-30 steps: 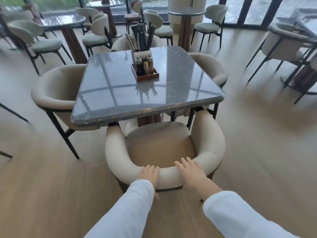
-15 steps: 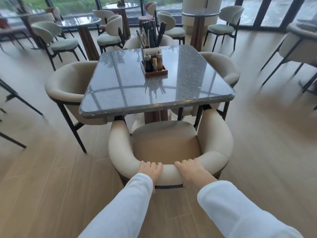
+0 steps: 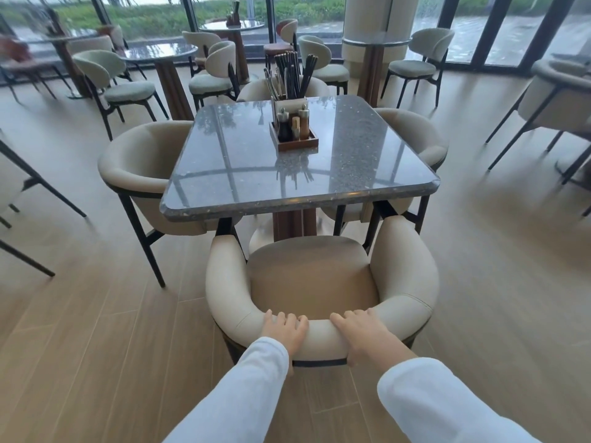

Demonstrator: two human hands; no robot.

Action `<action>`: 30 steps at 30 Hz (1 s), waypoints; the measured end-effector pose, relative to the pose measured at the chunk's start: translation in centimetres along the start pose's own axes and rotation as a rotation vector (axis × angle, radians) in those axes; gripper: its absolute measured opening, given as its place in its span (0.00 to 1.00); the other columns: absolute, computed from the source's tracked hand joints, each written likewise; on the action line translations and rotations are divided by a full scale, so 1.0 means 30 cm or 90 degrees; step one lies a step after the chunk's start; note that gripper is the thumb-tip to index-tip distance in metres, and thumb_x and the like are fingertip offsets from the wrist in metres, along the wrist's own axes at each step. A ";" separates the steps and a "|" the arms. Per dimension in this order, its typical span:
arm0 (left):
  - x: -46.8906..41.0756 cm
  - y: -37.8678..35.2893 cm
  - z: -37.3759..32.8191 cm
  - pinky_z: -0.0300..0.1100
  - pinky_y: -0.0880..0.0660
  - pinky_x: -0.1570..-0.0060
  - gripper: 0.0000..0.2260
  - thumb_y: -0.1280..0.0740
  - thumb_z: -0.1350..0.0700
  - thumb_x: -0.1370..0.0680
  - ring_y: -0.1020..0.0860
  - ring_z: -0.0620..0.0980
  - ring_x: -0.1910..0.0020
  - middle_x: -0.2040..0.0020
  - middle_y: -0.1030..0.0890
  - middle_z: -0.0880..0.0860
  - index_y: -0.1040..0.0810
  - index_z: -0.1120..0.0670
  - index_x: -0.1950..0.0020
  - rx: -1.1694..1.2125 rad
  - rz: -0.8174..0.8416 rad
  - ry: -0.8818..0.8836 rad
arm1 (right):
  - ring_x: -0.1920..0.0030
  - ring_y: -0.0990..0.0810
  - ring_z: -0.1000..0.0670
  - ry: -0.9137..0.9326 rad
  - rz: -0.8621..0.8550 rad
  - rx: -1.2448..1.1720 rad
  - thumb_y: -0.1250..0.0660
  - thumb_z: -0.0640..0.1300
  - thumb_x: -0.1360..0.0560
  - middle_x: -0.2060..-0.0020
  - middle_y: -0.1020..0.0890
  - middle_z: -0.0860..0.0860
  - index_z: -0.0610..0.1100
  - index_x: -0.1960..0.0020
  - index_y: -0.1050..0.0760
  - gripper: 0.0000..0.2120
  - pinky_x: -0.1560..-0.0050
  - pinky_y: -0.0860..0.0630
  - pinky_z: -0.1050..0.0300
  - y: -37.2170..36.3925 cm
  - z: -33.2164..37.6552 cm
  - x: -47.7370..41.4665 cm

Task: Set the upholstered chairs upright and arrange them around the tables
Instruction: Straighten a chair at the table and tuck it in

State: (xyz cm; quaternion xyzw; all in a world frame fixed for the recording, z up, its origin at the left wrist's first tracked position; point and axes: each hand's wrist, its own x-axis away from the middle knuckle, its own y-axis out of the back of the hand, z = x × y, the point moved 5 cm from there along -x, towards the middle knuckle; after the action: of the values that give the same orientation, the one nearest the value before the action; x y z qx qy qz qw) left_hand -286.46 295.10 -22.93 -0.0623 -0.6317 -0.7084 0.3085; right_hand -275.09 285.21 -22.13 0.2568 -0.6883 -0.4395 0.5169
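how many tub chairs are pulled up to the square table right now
4: the near chair under both hands, the left chair, the right chair, and the far chair, mostly hidden behind the square table.

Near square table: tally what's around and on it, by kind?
Cream upholstered tub chairs around the dark speckled stone square table: 4 (near, left, right, far)
Brown wooden condiment caddy on top: 1
Hands on near chair's backrest: 2 (left, right)
Total: 7
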 end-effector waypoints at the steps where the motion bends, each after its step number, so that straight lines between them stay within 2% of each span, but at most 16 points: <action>1: -0.004 -0.005 0.001 0.61 0.47 0.29 0.44 0.24 0.55 0.34 0.35 0.60 0.33 0.33 0.34 0.58 0.48 0.57 0.26 0.003 0.000 -0.001 | 0.38 0.28 0.43 0.002 -0.021 -0.005 0.25 0.54 0.34 0.38 0.26 0.46 0.49 0.30 0.42 0.39 0.37 0.35 0.44 -0.006 -0.004 0.002; 4: -0.017 -0.015 0.002 0.62 0.49 0.29 0.45 0.24 0.55 0.34 0.37 0.61 0.32 0.33 0.35 0.58 0.48 0.56 0.27 0.012 -0.001 -0.010 | 0.27 0.41 0.41 -0.003 -0.040 0.001 0.25 0.57 0.35 0.30 0.36 0.47 0.51 0.25 0.51 0.48 0.28 0.46 0.40 -0.043 -0.025 0.020; 6: -0.025 -0.020 0.006 0.63 0.49 0.29 0.44 0.24 0.54 0.35 0.37 0.61 0.32 0.33 0.35 0.58 0.48 0.55 0.27 0.018 -0.004 -0.021 | 0.25 0.48 0.38 -0.024 -0.031 0.019 0.25 0.57 0.35 0.27 0.40 0.46 0.52 0.24 0.55 0.51 0.28 0.52 0.34 -0.063 -0.040 0.028; 9: -0.030 -0.021 0.013 0.63 0.49 0.30 0.44 0.23 0.53 0.36 0.36 0.61 0.33 0.34 0.34 0.57 0.47 0.54 0.28 0.022 -0.006 -0.034 | 0.27 0.41 0.38 -0.029 -0.068 0.055 0.27 0.56 0.32 0.30 0.35 0.46 0.51 0.24 0.53 0.47 0.29 0.48 0.34 -0.057 -0.043 0.034; 12: -0.038 -0.008 0.040 0.62 0.50 0.29 0.43 0.24 0.55 0.35 0.36 0.60 0.33 0.33 0.34 0.56 0.46 0.53 0.28 0.037 -0.001 -0.026 | 0.29 0.39 0.39 -0.036 -0.093 0.059 0.29 0.56 0.30 0.31 0.35 0.46 0.49 0.24 0.53 0.45 0.31 0.44 0.35 -0.050 -0.032 0.031; 19: -0.061 0.006 0.083 0.60 0.49 0.28 0.44 0.25 0.55 0.33 0.36 0.58 0.32 0.32 0.34 0.56 0.48 0.53 0.26 0.046 0.006 -0.019 | 0.28 0.41 0.38 -0.064 -0.078 0.035 0.29 0.56 0.30 0.30 0.36 0.45 0.50 0.25 0.53 0.44 0.30 0.46 0.35 -0.033 -0.023 -0.005; 25: -0.033 0.032 0.103 0.59 0.44 0.30 0.43 0.26 0.46 0.32 0.37 0.56 0.30 0.31 0.34 0.54 0.48 0.52 0.25 0.075 0.034 -0.050 | 0.24 0.48 0.37 -0.100 -0.008 -0.033 0.30 0.56 0.29 0.26 0.41 0.44 0.50 0.23 0.53 0.44 0.29 0.51 0.32 -0.015 0.001 -0.002; 27: -0.008 0.055 0.124 0.55 0.41 0.30 0.40 0.28 0.44 0.30 0.34 0.56 0.32 0.32 0.33 0.53 0.45 0.52 0.26 0.122 0.035 -0.050 | 0.25 0.45 0.39 -0.103 0.009 -0.106 0.31 0.61 0.30 0.26 0.39 0.46 0.49 0.23 0.52 0.45 0.29 0.48 0.33 0.032 0.031 -0.001; 30: 0.042 0.125 0.205 0.51 0.36 0.32 0.32 0.33 0.47 0.26 0.30 0.56 0.33 0.30 0.31 0.52 0.43 0.51 0.26 0.265 0.005 0.020 | 0.29 0.36 0.45 -0.081 -0.048 -0.202 0.35 0.61 0.27 0.28 0.34 0.49 0.48 0.23 0.48 0.40 0.30 0.41 0.40 0.148 0.077 0.003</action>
State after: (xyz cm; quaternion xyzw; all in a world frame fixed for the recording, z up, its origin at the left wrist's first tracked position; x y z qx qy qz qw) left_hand -287.39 300.33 -17.91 0.0111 -0.7595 -0.5622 0.3271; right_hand -276.82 288.06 -18.42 0.1692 -0.6318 -0.5770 0.4892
